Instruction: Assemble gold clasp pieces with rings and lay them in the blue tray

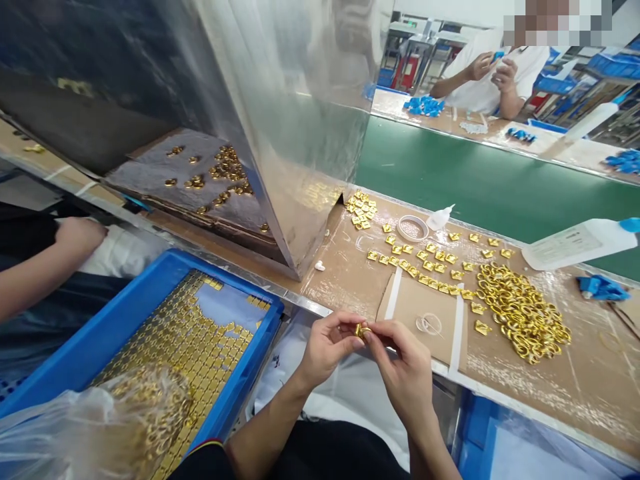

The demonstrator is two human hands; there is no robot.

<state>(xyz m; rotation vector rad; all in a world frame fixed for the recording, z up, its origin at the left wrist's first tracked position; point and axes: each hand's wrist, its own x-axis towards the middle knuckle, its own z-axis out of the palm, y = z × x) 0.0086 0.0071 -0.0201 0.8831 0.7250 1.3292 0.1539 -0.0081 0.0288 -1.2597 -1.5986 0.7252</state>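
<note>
My left hand is closed in a pinch on a small gold square piece above the bench's front edge. Against it, the fingertips of my right hand grip a gold ring; whether the two parts are joined I cannot tell. To the right of my hands lies a heap of gold rings. Loose gold square pieces are spread in rough rows on the bench beyond my fingers, with a denser cluster near the metal hood.
A metal hood rises at left, gold parts beneath it. A blue tray of gold squares and a plastic bag sits lower left. Bottles, a round dish and a green belt lie beyond. A co-worker sits opposite; another person's arm is at left.
</note>
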